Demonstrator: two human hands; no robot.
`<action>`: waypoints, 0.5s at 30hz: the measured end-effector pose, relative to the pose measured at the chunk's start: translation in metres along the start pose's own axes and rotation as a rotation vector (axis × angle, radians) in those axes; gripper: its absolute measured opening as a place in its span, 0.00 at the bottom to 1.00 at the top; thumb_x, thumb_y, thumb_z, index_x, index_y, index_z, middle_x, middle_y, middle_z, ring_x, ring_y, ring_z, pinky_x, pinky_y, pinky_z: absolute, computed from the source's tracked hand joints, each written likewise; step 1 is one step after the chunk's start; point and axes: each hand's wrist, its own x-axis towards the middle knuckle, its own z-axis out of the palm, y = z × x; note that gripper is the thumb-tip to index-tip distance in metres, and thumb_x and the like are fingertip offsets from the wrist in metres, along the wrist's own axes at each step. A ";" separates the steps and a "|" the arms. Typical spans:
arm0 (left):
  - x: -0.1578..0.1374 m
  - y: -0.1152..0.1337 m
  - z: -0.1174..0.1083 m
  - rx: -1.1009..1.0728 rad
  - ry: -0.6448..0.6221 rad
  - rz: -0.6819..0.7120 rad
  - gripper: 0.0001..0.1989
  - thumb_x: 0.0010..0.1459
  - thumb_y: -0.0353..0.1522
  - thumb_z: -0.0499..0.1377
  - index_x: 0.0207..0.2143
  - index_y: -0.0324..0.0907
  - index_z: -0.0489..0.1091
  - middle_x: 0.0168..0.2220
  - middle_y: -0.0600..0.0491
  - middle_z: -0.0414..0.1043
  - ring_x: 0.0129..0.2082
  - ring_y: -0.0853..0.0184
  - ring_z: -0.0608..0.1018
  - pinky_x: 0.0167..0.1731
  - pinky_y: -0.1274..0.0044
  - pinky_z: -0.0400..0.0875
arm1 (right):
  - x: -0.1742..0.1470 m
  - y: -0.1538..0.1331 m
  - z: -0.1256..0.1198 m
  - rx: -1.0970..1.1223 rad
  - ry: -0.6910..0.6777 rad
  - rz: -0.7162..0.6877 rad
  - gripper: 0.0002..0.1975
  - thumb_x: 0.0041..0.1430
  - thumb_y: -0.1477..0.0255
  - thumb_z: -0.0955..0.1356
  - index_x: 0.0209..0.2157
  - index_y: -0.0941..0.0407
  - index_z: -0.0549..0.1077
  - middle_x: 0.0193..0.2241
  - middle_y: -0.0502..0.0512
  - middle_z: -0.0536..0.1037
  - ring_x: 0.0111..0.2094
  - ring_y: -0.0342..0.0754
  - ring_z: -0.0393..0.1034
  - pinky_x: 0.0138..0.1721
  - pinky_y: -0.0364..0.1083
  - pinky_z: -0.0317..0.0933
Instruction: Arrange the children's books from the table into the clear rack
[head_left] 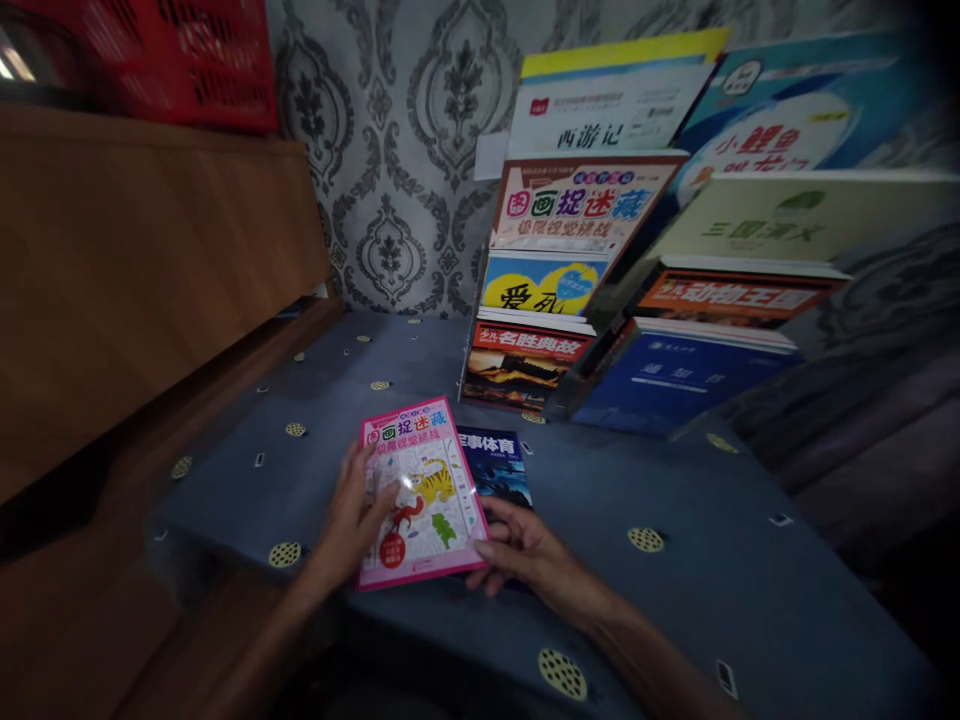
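A pink-bordered children's picture book (420, 490) with a tiger on its cover is tilted slightly over the front of the table. My left hand (356, 510) grips its left edge, thumb on the cover and fingers partly hidden at the side. At the lower right corner my right hand (517, 550) pinches the book between thumb and fingers. Partly covered beneath it lies a dark blue book (499, 465), of which the upper right part shows.
A tiered rack of books stands at the back right, among them a red-titled book (529, 360) and a blue book (660, 375). A patterned blue tablecloth (622, 480) covers the table. A wooden cabinet (150, 280) with a red basket (217, 60) on top borders the left.
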 end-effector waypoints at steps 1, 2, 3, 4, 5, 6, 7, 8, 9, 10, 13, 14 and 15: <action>0.001 -0.005 -0.005 -0.101 0.034 -0.067 0.28 0.60 0.44 0.57 0.59 0.42 0.59 0.67 0.41 0.52 0.69 0.53 0.53 0.66 0.58 0.49 | 0.000 -0.001 0.001 -0.004 0.007 -0.003 0.35 0.52 0.62 0.76 0.59 0.55 0.66 0.34 0.57 0.82 0.27 0.43 0.77 0.25 0.38 0.67; 0.001 -0.008 -0.009 -0.219 0.059 -0.137 0.27 0.59 0.44 0.59 0.58 0.43 0.61 0.66 0.42 0.55 0.69 0.54 0.55 0.66 0.60 0.51 | -0.001 -0.002 0.002 -0.007 0.013 -0.006 0.35 0.52 0.63 0.75 0.60 0.55 0.65 0.35 0.57 0.82 0.27 0.43 0.77 0.25 0.38 0.67; 0.002 -0.010 -0.012 -0.343 0.085 -0.210 0.26 0.58 0.42 0.60 0.56 0.43 0.62 0.65 0.43 0.57 0.68 0.55 0.57 0.65 0.62 0.54 | -0.001 -0.003 0.003 -0.009 0.016 -0.008 0.36 0.53 0.63 0.75 0.61 0.54 0.64 0.35 0.56 0.82 0.28 0.43 0.77 0.25 0.38 0.67; 0.002 -0.009 -0.015 -0.466 0.117 -0.281 0.24 0.57 0.40 0.61 0.54 0.44 0.63 0.64 0.43 0.59 0.67 0.56 0.59 0.64 0.63 0.56 | -0.002 -0.004 0.004 -0.011 0.019 -0.012 0.36 0.53 0.63 0.75 0.62 0.53 0.64 0.35 0.56 0.82 0.28 0.43 0.77 0.25 0.38 0.67; 0.002 -0.007 -0.017 -0.576 0.156 -0.345 0.22 0.56 0.38 0.62 0.52 0.44 0.64 0.63 0.44 0.61 0.66 0.57 0.62 0.63 0.65 0.60 | -0.002 -0.004 0.004 -0.013 0.017 -0.017 0.36 0.54 0.63 0.75 0.62 0.52 0.64 0.35 0.56 0.82 0.28 0.43 0.77 0.25 0.38 0.67; 0.002 -0.004 -0.018 -0.669 0.196 -0.396 0.19 0.55 0.36 0.63 0.49 0.44 0.66 0.62 0.44 0.62 0.65 0.57 0.64 0.61 0.66 0.63 | -0.003 -0.004 0.005 -0.013 0.011 -0.025 0.36 0.54 0.63 0.75 0.62 0.51 0.64 0.34 0.56 0.82 0.28 0.43 0.77 0.25 0.37 0.66; 0.002 -0.001 -0.019 -0.743 0.231 -0.436 0.17 0.54 0.34 0.64 0.46 0.43 0.67 0.60 0.44 0.64 0.63 0.57 0.65 0.58 0.66 0.67 | -0.003 -0.004 0.005 -0.011 -0.001 -0.034 0.36 0.54 0.62 0.75 0.62 0.51 0.64 0.34 0.56 0.82 0.27 0.43 0.77 0.24 0.37 0.66; 0.002 0.003 -0.020 -0.799 0.257 -0.468 0.15 0.54 0.33 0.64 0.44 0.42 0.68 0.58 0.43 0.66 0.62 0.57 0.67 0.55 0.67 0.70 | -0.004 -0.003 0.005 -0.010 -0.016 -0.043 0.36 0.54 0.62 0.75 0.62 0.50 0.64 0.34 0.55 0.82 0.27 0.43 0.77 0.24 0.37 0.66; 0.002 0.007 -0.022 -0.839 0.271 -0.494 0.14 0.53 0.31 0.64 0.43 0.41 0.68 0.56 0.43 0.68 0.61 0.57 0.68 0.51 0.68 0.73 | -0.005 -0.003 0.005 -0.007 -0.029 -0.051 0.36 0.54 0.61 0.75 0.62 0.50 0.64 0.34 0.55 0.82 0.27 0.43 0.77 0.23 0.37 0.65; 0.002 0.010 -0.023 -0.868 0.273 -0.515 0.14 0.53 0.30 0.64 0.42 0.40 0.69 0.54 0.44 0.69 0.60 0.57 0.69 0.48 0.68 0.75 | -0.006 -0.002 0.004 -0.006 -0.041 -0.057 0.36 0.54 0.61 0.75 0.63 0.50 0.64 0.33 0.55 0.82 0.26 0.42 0.77 0.23 0.37 0.65; -0.001 0.018 -0.026 -0.929 0.192 -0.571 0.13 0.51 0.28 0.66 0.40 0.39 0.71 0.46 0.45 0.75 0.51 0.58 0.77 0.38 0.71 0.78 | -0.012 0.000 0.001 -0.006 -0.076 -0.079 0.36 0.55 0.62 0.74 0.63 0.51 0.63 0.31 0.54 0.81 0.25 0.42 0.76 0.23 0.37 0.66; -0.001 0.019 -0.026 -0.955 0.131 -0.589 0.13 0.51 0.28 0.67 0.40 0.39 0.71 0.43 0.46 0.77 0.46 0.59 0.79 0.35 0.72 0.78 | -0.015 0.000 -0.001 -0.008 -0.088 -0.084 0.36 0.55 0.61 0.74 0.62 0.51 0.64 0.31 0.54 0.81 0.25 0.42 0.76 0.23 0.37 0.66; -0.002 0.020 -0.026 -0.982 0.063 -0.610 0.12 0.51 0.29 0.67 0.38 0.38 0.72 0.40 0.46 0.78 0.41 0.59 0.80 0.33 0.72 0.78 | -0.017 0.000 -0.003 -0.015 -0.102 -0.086 0.35 0.54 0.61 0.74 0.62 0.52 0.64 0.30 0.53 0.81 0.25 0.43 0.76 0.24 0.38 0.66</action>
